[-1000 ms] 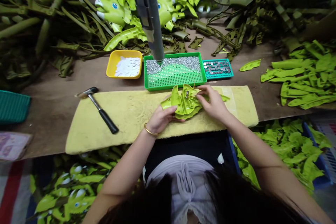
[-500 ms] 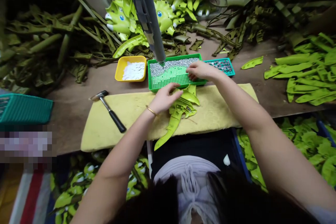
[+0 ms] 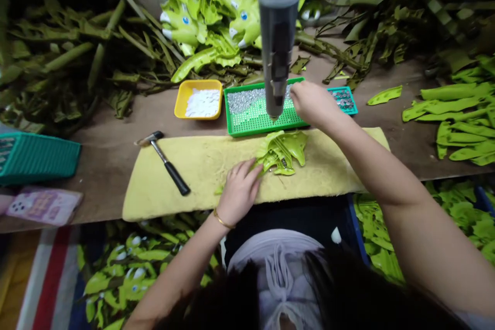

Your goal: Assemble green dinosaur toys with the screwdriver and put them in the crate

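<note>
Hands apart, bright green moulded plastic toy part (image 3: 282,153) between them, lying on a long yellow foam pad (image 3: 185,175) at bench centre. Left hand (image 3: 240,192), fingers spread, lies at the part's 7 o'clock side; fingertips (image 3: 257,171) touch its edge, no clear grip. Gold bangle (image 3: 222,220) on left wrist. Right hand (image 3: 313,103) is at the part's 1 o'clock, fingers curled down over the right end of a green perforated plastic tray (image 3: 259,119). Whether it pinches anything: cannot tell, fingertips hidden.

Tray holds a layer of small silver rivets (image 3: 242,100) along its far side. Grey cylindrical overhead tool (image 3: 278,36) hangs above the tray, tip just over the perforated floor. Yellow plastic tray (image 3: 180,103) of white pieces (image 3: 203,104) stands at the green tray's 9 o'clock; small teal tray (image 3: 350,100) of metal discs at its 3 o'clock. Black-handled steel hammer (image 3: 166,165) lies on the pad, 9 o'clock from the part. Heap of green dinosaur-shaped toy shells (image 3: 204,20) at 12 o'clock.
</note>
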A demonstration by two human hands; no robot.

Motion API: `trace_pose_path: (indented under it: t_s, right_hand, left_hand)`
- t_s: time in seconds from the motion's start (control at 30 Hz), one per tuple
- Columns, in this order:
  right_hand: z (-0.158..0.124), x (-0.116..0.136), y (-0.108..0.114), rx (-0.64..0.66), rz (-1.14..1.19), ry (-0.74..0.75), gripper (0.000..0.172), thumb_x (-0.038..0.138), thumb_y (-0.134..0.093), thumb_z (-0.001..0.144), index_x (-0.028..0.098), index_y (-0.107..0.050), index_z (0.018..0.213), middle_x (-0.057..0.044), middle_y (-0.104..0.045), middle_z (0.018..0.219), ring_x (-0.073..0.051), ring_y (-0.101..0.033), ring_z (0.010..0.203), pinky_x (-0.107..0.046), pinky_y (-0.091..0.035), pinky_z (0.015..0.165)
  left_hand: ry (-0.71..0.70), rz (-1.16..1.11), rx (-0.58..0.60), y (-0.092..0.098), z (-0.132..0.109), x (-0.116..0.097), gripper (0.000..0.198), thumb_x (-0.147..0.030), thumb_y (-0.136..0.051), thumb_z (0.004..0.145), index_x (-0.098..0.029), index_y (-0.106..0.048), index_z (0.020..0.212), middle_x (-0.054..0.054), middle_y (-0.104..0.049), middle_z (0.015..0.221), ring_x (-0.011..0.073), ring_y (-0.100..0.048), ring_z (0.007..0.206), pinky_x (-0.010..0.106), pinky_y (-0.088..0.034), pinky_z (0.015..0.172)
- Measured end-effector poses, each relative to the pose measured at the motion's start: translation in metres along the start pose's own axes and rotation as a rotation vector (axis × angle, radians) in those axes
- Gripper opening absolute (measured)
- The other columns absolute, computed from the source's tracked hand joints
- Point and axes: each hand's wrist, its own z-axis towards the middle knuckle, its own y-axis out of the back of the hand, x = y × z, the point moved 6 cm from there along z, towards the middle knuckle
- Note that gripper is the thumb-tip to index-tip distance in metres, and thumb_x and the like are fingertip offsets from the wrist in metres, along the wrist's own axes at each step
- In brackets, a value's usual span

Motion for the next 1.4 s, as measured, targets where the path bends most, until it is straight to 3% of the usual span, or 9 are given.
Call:
trace_pose_path:
  t_s: [0.1,0.3,0.5,0.7,0.93,1.0,1.1,1.27,1.4]
  right_hand:
    - [-0.054,0.016,0.006,-0.078,0.164,0.087,0.028,0.033,-0.041,0.097,0.016,-0.064,0.098,-0.008,-0.07,0.088,-0.016,-0.059,0.074,-0.03,-0.044,0.07]
    - [-0.137,0.055,-0.04,-0.011,0.132,0.546,0.022,0.031,-0.05,0.094,0.016,-0.066,0.098,-0.01,-0.069,0.099,-0.021,-0.06,0.091,-0.034,-0.048,0.08]
    - [-0.134,0.08,-0.059,-0.166,-0.215,0.523,0.019,0.021,-0.05,0.092,0.013,-0.067,0.097,-0.012,-0.066,0.11,-0.026,-0.052,0.104,-0.04,-0.04,0.097]
    - [-0.132,0.092,-0.062,-0.16,-0.287,0.434,0.015,0.016,-0.052,0.088,0.013,-0.067,0.086,-0.013,-0.067,0.096,-0.025,-0.054,0.088,-0.04,-0.045,0.079]
    - [-0.116,0.053,-0.057,-0.109,0.442,0.139,0.02,0.037,-0.052,0.088,0.021,-0.061,0.083,-0.01,-0.068,0.088,-0.024,-0.062,0.082,-0.042,-0.052,0.074]
    - [-0.116,0.03,-0.061,-0.044,0.691,-0.104,0.023,0.046,-0.058,0.082,0.023,-0.061,0.085,-0.007,-0.069,0.084,-0.023,-0.065,0.077,-0.041,-0.054,0.072]
    - [-0.123,0.004,-0.065,-0.088,0.944,-0.425,0.033,0.053,-0.068,0.071,0.025,-0.063,0.089,-0.005,-0.07,0.084,-0.023,-0.067,0.078,-0.041,-0.056,0.077]
    - [-0.129,0.0,-0.068,-0.117,1.009,-0.579,0.045,0.054,-0.078,0.056,0.024,-0.068,0.088,-0.005,-0.071,0.089,-0.022,-0.066,0.081,-0.039,-0.054,0.081]
    - [-0.125,0.003,-0.068,-0.177,0.986,-0.566,0.045,0.053,-0.08,0.052,0.021,-0.066,0.082,-0.003,-0.068,0.079,-0.018,-0.063,0.072,-0.035,-0.052,0.072]
  left_hand:
    - [0.008,-0.047,-0.015,-0.001,0.012,0.012,0.031,-0.021,-0.046,0.095,-0.02,-0.064,0.12,0.013,-0.062,0.129,0.0278,-0.055,0.116,0.049,-0.048,0.1]
    - [-0.005,-0.103,-0.007,-0.002,0.022,0.017,0.03,-0.021,-0.047,0.095,-0.02,-0.066,0.119,0.011,-0.061,0.131,0.0272,-0.053,0.116,0.048,-0.048,0.099]
    - [-0.011,-0.163,-0.014,0.001,0.024,0.014,0.026,-0.021,-0.048,0.095,-0.02,-0.067,0.113,0.009,-0.062,0.131,0.0233,-0.055,0.113,0.044,-0.047,0.101]
    - [0.017,-0.17,0.069,-0.002,0.025,0.013,0.029,-0.022,-0.046,0.096,-0.019,-0.066,0.117,0.009,-0.061,0.134,0.0211,-0.056,0.117,0.041,-0.045,0.103]
    - [0.013,-0.152,0.032,0.016,0.02,0.013,0.025,-0.03,-0.052,0.093,-0.027,-0.068,0.113,0.004,-0.061,0.135,0.0181,-0.058,0.121,0.034,-0.047,0.107]
    - [0.054,-0.114,-0.06,0.045,0.03,0.041,0.024,-0.031,-0.06,0.088,-0.029,-0.067,0.111,0.003,-0.06,0.136,0.0171,-0.054,0.126,0.031,-0.045,0.109]
    - [0.327,-0.007,-0.322,0.115,0.055,0.128,0.028,-0.026,-0.056,0.089,-0.018,-0.062,0.115,0.012,-0.057,0.135,0.0247,-0.047,0.132,0.045,-0.035,0.117]
    - [0.873,0.137,-0.865,0.226,0.075,0.28,0.043,-0.015,-0.053,0.087,-0.009,-0.045,0.13,0.024,-0.038,0.142,0.0354,-0.036,0.137,0.059,-0.021,0.114]
    - [0.893,0.113,-0.721,0.241,0.088,0.332,0.027,-0.016,-0.062,0.085,-0.012,-0.058,0.111,0.017,-0.045,0.135,0.0268,-0.051,0.122,0.045,-0.033,0.108]
